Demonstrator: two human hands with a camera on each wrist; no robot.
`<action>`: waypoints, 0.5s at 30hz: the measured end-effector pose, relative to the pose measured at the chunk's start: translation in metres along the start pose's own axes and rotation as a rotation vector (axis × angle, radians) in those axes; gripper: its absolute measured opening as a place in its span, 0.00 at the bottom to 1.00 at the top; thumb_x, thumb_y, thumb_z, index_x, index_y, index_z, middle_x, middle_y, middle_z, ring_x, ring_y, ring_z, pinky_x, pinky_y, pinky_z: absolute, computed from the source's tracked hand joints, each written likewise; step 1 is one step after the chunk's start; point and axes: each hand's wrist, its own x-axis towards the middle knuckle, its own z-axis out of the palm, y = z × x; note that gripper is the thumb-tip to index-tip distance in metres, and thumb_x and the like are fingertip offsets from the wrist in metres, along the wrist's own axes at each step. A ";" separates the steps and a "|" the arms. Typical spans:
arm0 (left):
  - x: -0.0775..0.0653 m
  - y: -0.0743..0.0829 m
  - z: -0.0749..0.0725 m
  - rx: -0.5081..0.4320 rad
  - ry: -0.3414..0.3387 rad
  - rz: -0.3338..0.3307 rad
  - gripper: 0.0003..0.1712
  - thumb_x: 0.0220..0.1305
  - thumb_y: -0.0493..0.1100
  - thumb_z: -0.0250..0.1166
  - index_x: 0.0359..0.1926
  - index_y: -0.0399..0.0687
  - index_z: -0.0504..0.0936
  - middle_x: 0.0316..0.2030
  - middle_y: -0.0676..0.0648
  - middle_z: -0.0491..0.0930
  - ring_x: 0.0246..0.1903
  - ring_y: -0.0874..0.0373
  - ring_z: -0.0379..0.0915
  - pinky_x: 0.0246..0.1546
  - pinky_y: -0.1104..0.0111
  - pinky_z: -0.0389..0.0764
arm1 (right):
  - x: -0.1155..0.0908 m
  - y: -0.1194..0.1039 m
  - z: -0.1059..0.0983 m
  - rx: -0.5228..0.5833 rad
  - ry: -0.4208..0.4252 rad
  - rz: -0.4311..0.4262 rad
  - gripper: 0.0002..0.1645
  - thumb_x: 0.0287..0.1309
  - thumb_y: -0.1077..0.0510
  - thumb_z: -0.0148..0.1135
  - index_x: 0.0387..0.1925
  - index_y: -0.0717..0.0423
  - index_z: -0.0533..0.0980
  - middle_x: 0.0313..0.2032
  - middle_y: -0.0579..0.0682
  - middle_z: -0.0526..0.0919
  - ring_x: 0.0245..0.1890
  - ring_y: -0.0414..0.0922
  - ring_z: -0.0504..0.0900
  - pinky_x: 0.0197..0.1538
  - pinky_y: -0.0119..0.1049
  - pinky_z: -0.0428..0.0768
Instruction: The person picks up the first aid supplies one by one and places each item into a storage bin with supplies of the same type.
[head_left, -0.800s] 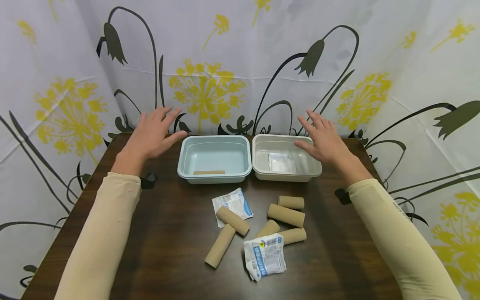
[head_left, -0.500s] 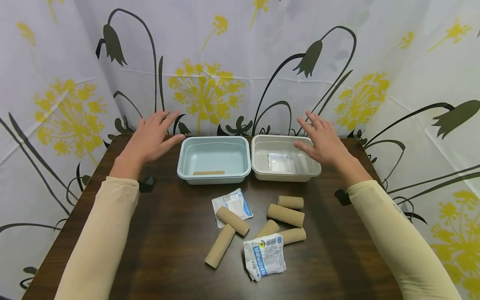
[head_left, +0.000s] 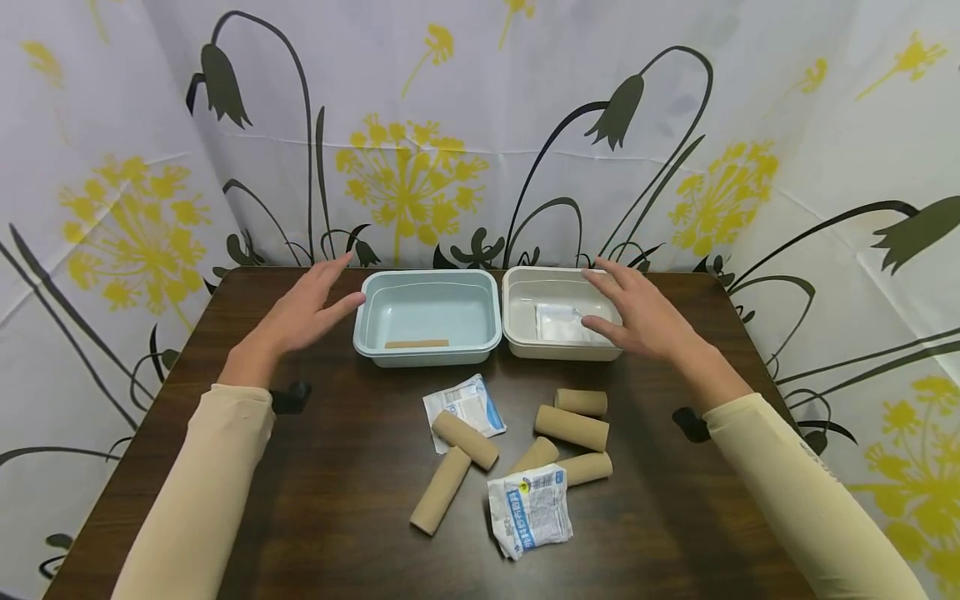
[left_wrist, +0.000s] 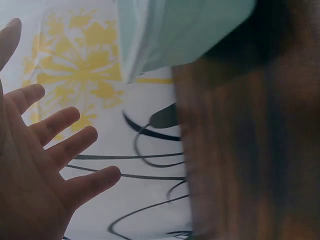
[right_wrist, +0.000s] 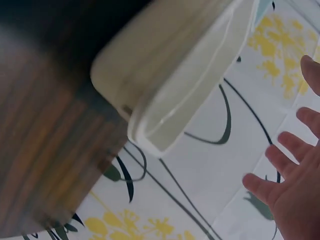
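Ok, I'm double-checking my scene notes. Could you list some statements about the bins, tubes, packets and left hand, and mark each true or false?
1. The blue bin is left of the cream bin in the head view. True.
2. Six tubes lie on the table. True.
3. No tube touches a packet. False: one tube lies across a packet.
4. The left hand grips a tube. False: the left hand holds nothing.

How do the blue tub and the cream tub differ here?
Colour: the blue tub is pale blue; the cream tub is off-white. Contents: a brown piece lies in the blue tub, a whitish packet in the cream tub. View: the right hand hides part of the cream tub from the head camera, not the blue tub. Both are open, rimmed and upright on the table.
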 end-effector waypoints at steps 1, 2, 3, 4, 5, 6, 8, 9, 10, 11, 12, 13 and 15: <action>-0.002 -0.002 0.004 -0.009 -0.006 -0.004 0.45 0.71 0.65 0.52 0.79 0.60 0.42 0.75 0.39 0.47 0.73 0.39 0.42 0.64 0.37 0.50 | -0.004 -0.003 0.003 0.015 -0.007 -0.013 0.42 0.63 0.46 0.65 0.72 0.56 0.62 0.71 0.62 0.58 0.69 0.62 0.58 0.66 0.60 0.58; -0.004 -0.004 0.007 -0.018 -0.011 -0.006 0.45 0.71 0.64 0.52 0.79 0.59 0.42 0.75 0.39 0.47 0.73 0.39 0.42 0.65 0.37 0.50 | -0.009 -0.006 0.007 0.025 -0.015 -0.029 0.41 0.63 0.47 0.65 0.71 0.57 0.63 0.70 0.63 0.59 0.68 0.62 0.60 0.65 0.59 0.61; -0.005 -0.006 0.011 -0.026 -0.016 -0.009 0.45 0.71 0.64 0.53 0.79 0.59 0.42 0.75 0.39 0.47 0.73 0.39 0.43 0.65 0.37 0.50 | -0.013 -0.009 0.011 0.037 -0.025 -0.041 0.40 0.63 0.47 0.65 0.71 0.57 0.64 0.70 0.63 0.61 0.68 0.62 0.61 0.64 0.59 0.63; -0.007 -0.008 0.015 -0.032 -0.019 -0.010 0.46 0.71 0.64 0.53 0.79 0.58 0.42 0.75 0.39 0.47 0.73 0.39 0.43 0.65 0.38 0.50 | -0.018 -0.012 0.015 0.046 -0.036 -0.050 0.38 0.63 0.47 0.65 0.70 0.57 0.66 0.69 0.63 0.62 0.67 0.61 0.62 0.63 0.58 0.64; -0.009 -0.010 0.019 -0.037 -0.024 -0.015 0.46 0.70 0.64 0.53 0.79 0.58 0.42 0.75 0.39 0.47 0.73 0.39 0.43 0.65 0.38 0.50 | -0.023 -0.016 0.019 0.053 -0.047 -0.059 0.37 0.63 0.48 0.65 0.69 0.57 0.67 0.68 0.63 0.64 0.66 0.61 0.64 0.62 0.58 0.66; -0.011 -0.011 0.023 -0.041 -0.027 -0.021 0.46 0.70 0.64 0.53 0.79 0.59 0.42 0.75 0.39 0.47 0.73 0.39 0.43 0.65 0.38 0.51 | -0.028 -0.020 0.023 0.056 -0.056 -0.070 0.36 0.62 0.48 0.66 0.67 0.57 0.69 0.66 0.63 0.66 0.64 0.60 0.66 0.61 0.57 0.68; -0.014 -0.015 0.031 -0.055 -0.033 -0.029 0.47 0.70 0.64 0.54 0.79 0.58 0.43 0.75 0.39 0.48 0.72 0.39 0.44 0.65 0.37 0.51 | -0.038 -0.028 0.032 0.058 -0.074 -0.086 0.33 0.61 0.48 0.67 0.65 0.57 0.72 0.61 0.61 0.71 0.59 0.57 0.72 0.57 0.54 0.72; -0.016 -0.016 0.035 -0.064 -0.036 -0.033 0.47 0.70 0.64 0.54 0.79 0.58 0.42 0.75 0.39 0.48 0.72 0.39 0.45 0.65 0.37 0.52 | -0.043 -0.032 0.036 0.059 -0.087 -0.091 0.32 0.61 0.48 0.67 0.63 0.57 0.74 0.58 0.59 0.73 0.55 0.54 0.74 0.54 0.52 0.74; -0.017 -0.017 0.039 -0.073 -0.035 -0.037 0.47 0.69 0.64 0.54 0.79 0.58 0.43 0.75 0.39 0.48 0.72 0.39 0.45 0.64 0.37 0.52 | -0.048 -0.036 0.041 0.056 -0.099 -0.100 0.31 0.61 0.49 0.67 0.62 0.56 0.75 0.55 0.57 0.75 0.51 0.51 0.75 0.51 0.49 0.76; -0.019 -0.018 0.042 -0.083 -0.034 -0.044 0.47 0.69 0.64 0.55 0.79 0.58 0.43 0.75 0.39 0.48 0.72 0.39 0.45 0.64 0.37 0.52 | -0.052 -0.040 0.045 0.052 -0.114 -0.105 0.29 0.60 0.48 0.67 0.61 0.55 0.76 0.52 0.54 0.76 0.47 0.48 0.76 0.47 0.46 0.77; -0.020 -0.019 0.045 -0.092 -0.032 -0.049 0.48 0.69 0.64 0.55 0.79 0.58 0.42 0.75 0.39 0.48 0.72 0.39 0.45 0.64 0.37 0.52 | -0.056 -0.044 0.049 0.053 -0.129 -0.110 0.29 0.60 0.48 0.67 0.60 0.55 0.77 0.49 0.52 0.76 0.44 0.45 0.75 0.44 0.43 0.78; -0.021 -0.019 0.048 -0.102 -0.027 -0.051 0.48 0.69 0.64 0.55 0.79 0.58 0.42 0.75 0.39 0.47 0.72 0.39 0.45 0.64 0.37 0.52 | -0.061 -0.047 0.052 0.057 -0.144 -0.112 0.28 0.60 0.49 0.67 0.60 0.54 0.77 0.47 0.50 0.76 0.41 0.42 0.74 0.41 0.41 0.77; -0.022 -0.020 0.053 -0.119 -0.019 -0.058 0.48 0.68 0.64 0.56 0.79 0.60 0.42 0.75 0.40 0.47 0.73 0.40 0.45 0.64 0.37 0.52 | -0.069 -0.051 0.059 0.068 -0.171 -0.109 0.27 0.60 0.49 0.68 0.59 0.52 0.78 0.45 0.48 0.76 0.38 0.40 0.72 0.38 0.38 0.76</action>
